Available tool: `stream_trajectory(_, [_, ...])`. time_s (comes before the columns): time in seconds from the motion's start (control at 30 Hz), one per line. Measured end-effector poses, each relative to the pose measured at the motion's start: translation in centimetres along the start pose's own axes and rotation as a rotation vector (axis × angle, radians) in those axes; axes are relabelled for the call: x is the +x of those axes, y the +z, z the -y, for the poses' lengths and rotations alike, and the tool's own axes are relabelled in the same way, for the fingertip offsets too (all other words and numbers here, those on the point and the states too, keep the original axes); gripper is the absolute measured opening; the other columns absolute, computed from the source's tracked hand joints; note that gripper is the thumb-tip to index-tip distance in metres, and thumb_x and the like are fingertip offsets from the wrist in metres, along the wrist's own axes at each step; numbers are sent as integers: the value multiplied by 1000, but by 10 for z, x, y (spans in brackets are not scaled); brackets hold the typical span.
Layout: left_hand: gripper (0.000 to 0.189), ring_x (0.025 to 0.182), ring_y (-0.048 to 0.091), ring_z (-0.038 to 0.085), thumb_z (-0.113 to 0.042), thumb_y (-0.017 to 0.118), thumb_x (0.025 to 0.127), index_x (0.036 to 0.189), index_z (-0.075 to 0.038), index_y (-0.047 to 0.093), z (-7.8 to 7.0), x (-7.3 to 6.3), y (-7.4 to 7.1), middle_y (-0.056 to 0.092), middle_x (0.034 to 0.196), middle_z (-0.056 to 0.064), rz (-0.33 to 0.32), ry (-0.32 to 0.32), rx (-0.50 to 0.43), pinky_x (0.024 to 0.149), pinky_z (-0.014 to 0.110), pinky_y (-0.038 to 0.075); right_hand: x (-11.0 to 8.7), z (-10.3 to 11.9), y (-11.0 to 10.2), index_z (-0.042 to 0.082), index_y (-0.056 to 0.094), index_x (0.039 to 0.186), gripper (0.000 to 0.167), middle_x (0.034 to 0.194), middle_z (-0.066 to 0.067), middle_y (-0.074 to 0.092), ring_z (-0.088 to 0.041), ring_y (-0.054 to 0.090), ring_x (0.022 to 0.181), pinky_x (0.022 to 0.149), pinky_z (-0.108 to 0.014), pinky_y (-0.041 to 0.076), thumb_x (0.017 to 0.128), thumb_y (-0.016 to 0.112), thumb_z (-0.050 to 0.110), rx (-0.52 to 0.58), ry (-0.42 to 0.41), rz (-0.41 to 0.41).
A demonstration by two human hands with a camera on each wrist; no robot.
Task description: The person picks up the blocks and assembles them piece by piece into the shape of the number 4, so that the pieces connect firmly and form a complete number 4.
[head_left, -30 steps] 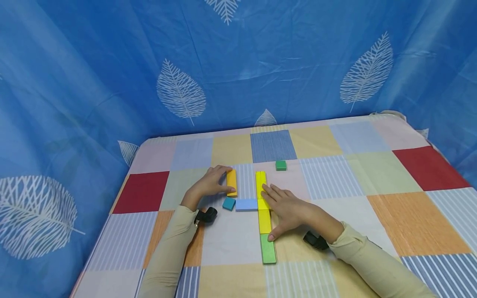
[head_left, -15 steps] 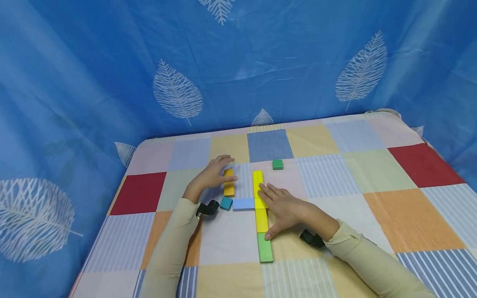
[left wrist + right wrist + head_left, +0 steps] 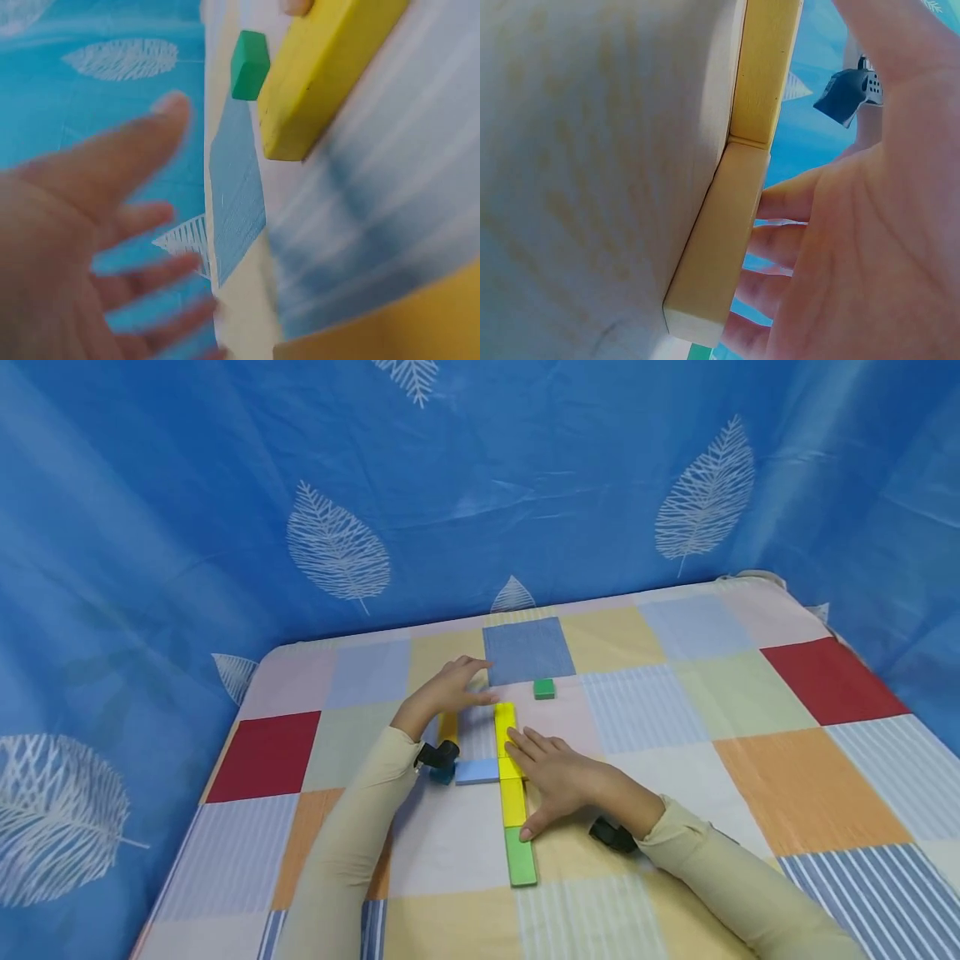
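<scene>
A line of flat blocks lies on the table: yellow blocks (image 3: 513, 803) with a light green block (image 3: 521, 857) at the near end. My right hand (image 3: 561, 782) spreads its straight fingers on the yellow ones, its thumb at the light green block's far end. A light blue block (image 3: 477, 772) juts left from the line. My left hand (image 3: 452, 687) hovers, fingers spread and holding nothing, left of the far yellow block (image 3: 322, 75). Its wrist partly covers an orange block (image 3: 447, 725) and a small teal block (image 3: 442, 775).
A small green block (image 3: 543, 689) stands beyond the line's far end. A patchwork cloth (image 3: 645, 727) covers the table. Blue curtain (image 3: 480, 485) with white leaves hangs behind. Each wrist carries a black camera (image 3: 613, 835).
My left hand has left the orange block and moved away and to the right, toward the line's far end. The right hand stays on the yellow blocks; the head view has shifted slightly.
</scene>
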State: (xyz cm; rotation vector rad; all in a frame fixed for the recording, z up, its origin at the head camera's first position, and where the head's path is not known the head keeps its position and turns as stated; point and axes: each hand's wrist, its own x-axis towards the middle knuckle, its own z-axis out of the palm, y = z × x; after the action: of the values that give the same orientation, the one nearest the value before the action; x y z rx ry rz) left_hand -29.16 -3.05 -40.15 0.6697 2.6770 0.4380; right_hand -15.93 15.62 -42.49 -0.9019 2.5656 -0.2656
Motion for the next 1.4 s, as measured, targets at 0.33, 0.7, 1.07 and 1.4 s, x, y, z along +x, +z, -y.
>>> stream_trajectory(0.33, [74,114,43,33,-45,65,80,141,-18,35,16,-20,-5,39,136,15,51,-294,129,97,47,40,3,3,-11,4,9,147,121,154,-14,-3,-33,0,141,111,-51,13,62,63,72,-29,16,18])
stream_trajectory(0.7, [85,125,37,33,-47,68,76,144,-17,27,34,-39,4,31,143,17,81,-156,3,101,52,35,1,-3,-7,2,10,146,121,153,-16,-2,-35,0,140,110,-53,12,63,65,70,14,4,-3])
stream_trajectory(1.07, [92,133,27,34,-43,75,71,143,-10,28,47,-55,8,25,147,14,83,18,-27,106,51,28,1,-2,-4,1,10,146,121,153,-16,-1,-36,0,140,110,-53,13,63,65,70,22,-8,-7])
stream_trajectory(1.4, [93,130,27,35,-42,76,69,143,-10,29,55,-61,13,27,147,13,59,21,-23,105,53,28,3,-1,-1,1,11,146,121,153,-17,-1,-36,1,140,110,-53,13,62,65,71,40,-14,-6])
